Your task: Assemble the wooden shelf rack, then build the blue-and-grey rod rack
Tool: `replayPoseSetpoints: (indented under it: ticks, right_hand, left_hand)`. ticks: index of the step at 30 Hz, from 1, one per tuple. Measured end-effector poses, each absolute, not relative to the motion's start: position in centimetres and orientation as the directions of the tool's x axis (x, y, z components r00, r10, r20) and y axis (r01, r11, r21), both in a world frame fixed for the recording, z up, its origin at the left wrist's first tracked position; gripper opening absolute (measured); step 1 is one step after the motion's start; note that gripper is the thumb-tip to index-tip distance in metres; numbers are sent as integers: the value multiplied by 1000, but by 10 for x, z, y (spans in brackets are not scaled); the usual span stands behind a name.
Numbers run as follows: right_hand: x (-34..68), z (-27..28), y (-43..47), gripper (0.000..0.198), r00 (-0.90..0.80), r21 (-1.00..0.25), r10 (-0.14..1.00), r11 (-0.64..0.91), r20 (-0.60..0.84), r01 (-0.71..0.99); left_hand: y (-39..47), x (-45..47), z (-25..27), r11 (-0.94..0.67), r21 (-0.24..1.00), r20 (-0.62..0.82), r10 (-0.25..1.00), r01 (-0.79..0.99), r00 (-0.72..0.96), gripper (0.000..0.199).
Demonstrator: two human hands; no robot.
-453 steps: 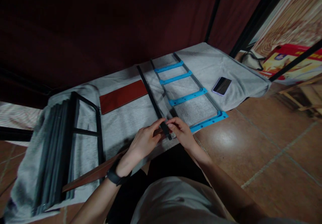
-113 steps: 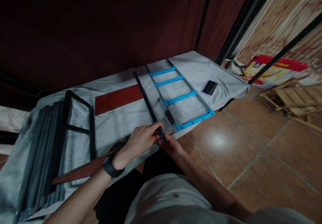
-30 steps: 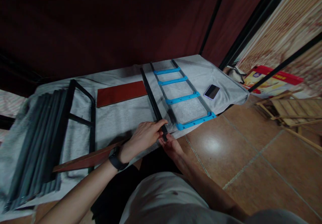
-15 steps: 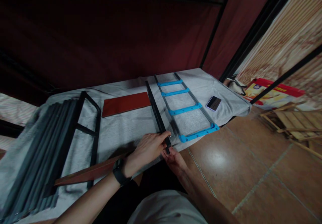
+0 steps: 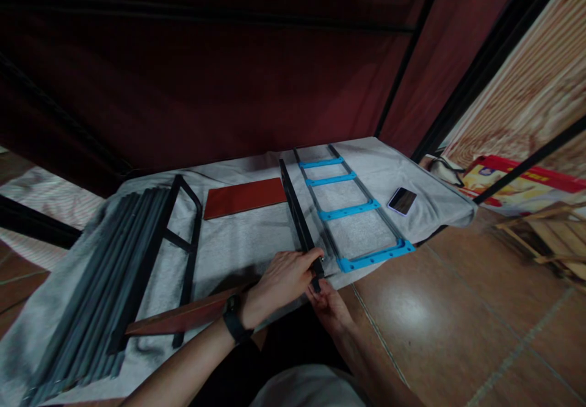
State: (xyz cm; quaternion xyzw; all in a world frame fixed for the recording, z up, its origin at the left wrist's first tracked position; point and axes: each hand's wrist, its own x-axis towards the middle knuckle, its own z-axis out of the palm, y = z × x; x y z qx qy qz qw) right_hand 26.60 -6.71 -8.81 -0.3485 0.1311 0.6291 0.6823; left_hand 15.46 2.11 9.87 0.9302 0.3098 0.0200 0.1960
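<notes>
My left hand, with a black watch on its wrist, is closed around the near end of a long black metal bar. Its thumb presses near a small shiny piece that looks like a screw head. From below, my right hand pinches that same end, its fingertips partly hidden. The far end of the bar points to the back of the cloth. To its left lies a flat reddish board. A second reddish board runs from a black metal frame toward my left forearm.
Several grey tubes lie at the left on a grey cloth. To the right rest a rack with blue crosspieces and a phone. A colourful box and a wooden folding piece stand on the tiled floor.
The view has shifted, so everything sits lower and farther right in the picture. Both hands keep their hold on the near end of the black bar.
</notes>
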Motion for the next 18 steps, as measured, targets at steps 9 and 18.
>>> replayPoseSetpoints:
  ticks: [9, 18]
  right_hand:
    - [268, -81, -62, 14, 156, -290, 705, -74, -692, -954]
    - [270, -81, -66, 21, 154, -296, 782, -41, -604, -954]
  left_hand:
    - [19, 156, 104, -722, 372, -92, 597, 583, 797, 50]
    - [19, 156, 108, -728, 375, -113, 578, 574, 808, 51]
